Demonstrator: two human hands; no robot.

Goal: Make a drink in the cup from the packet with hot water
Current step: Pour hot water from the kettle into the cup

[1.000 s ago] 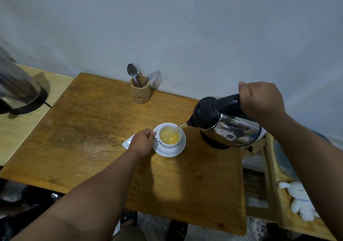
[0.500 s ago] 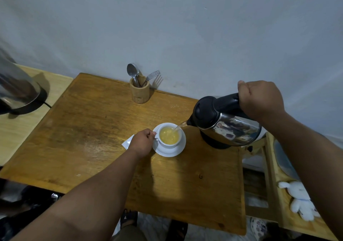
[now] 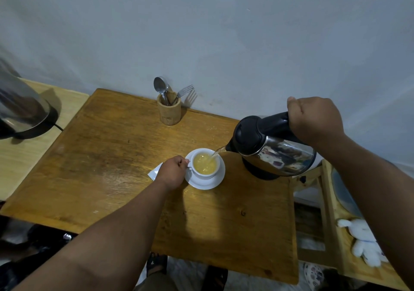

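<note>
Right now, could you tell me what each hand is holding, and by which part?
The right hand grips the kettle by its black handle; the left hand holds the cup at its handle.

Looks like a home, small room or kitchen corner: worn wooden table pushed against a plain painted wall, bamboo holder with spoon and fork. Second steel kettle on a side table left, white plush toy on a wooden shelf right.
</note>
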